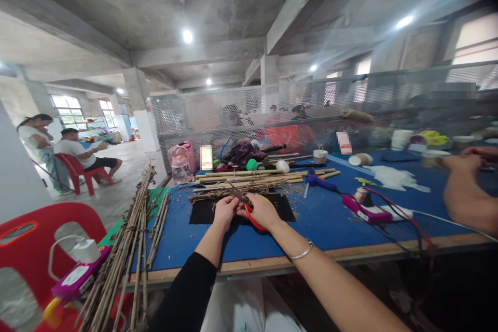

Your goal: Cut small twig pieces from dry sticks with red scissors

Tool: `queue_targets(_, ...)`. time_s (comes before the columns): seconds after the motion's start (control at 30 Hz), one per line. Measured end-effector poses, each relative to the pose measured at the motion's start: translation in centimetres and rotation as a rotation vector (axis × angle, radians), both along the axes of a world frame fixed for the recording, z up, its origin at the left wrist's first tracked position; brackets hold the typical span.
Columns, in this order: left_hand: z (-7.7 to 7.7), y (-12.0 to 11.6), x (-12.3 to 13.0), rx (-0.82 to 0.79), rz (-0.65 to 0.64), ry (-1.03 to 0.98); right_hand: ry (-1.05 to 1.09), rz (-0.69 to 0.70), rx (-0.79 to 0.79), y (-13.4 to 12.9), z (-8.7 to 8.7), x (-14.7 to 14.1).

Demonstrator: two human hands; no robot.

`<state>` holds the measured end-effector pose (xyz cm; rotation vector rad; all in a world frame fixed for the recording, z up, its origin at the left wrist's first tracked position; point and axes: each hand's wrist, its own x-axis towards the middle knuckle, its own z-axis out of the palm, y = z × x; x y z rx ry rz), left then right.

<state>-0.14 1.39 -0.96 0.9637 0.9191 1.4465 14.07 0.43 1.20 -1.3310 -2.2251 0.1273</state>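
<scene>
My right hand (pixel 262 211) grips scissors with red handles (pixel 254 222); their dark blades point up and left, close to my other hand. My left hand (pixel 226 212) is closed in a pinch beside the blades, and what its fingers hold is too small to make out. Both hands are over a black sheet (pixel 286 207) lying on the blue table mat (pixel 177 241). Just beyond them lies a row of thin dry twigs (pixel 206 196), with longer pale sticks (pixel 249 180) behind it.
A bundle of long dry stalks (pixel 126 241) overhangs the table's left edge. A blue glue gun (pixel 321 181) and a purple power strip (pixel 365 211) with cables lie right. A co-worker's arm (pixel 469 192) reaches in at far right. A mesh divider (pixel 202 114) stands behind.
</scene>
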Motion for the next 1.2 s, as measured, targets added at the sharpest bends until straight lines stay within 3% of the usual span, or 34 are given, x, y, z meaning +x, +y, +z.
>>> queue_targets(0.17,0.0,-0.1,0.1,-0.005,-0.017,0.011,0.007,-0.001,0.105,0.0,-0.1,0.0)
queue_targets(0.5,0.5,-0.2,0.0,-0.010,0.012,-0.024,-0.028,0.009,-0.004,-0.1,0.3,0.1)
queue_targets(0.9,1.0,-0.5,0.0,-0.057,0.190,0.021,-0.090,-0.030,0.077,-0.2,0.1,0.1)
queue_targets(1.2,1.4,-0.7,0.0,-0.043,0.092,-0.062,-0.014,0.007,0.009,-0.2,0.3,0.2)
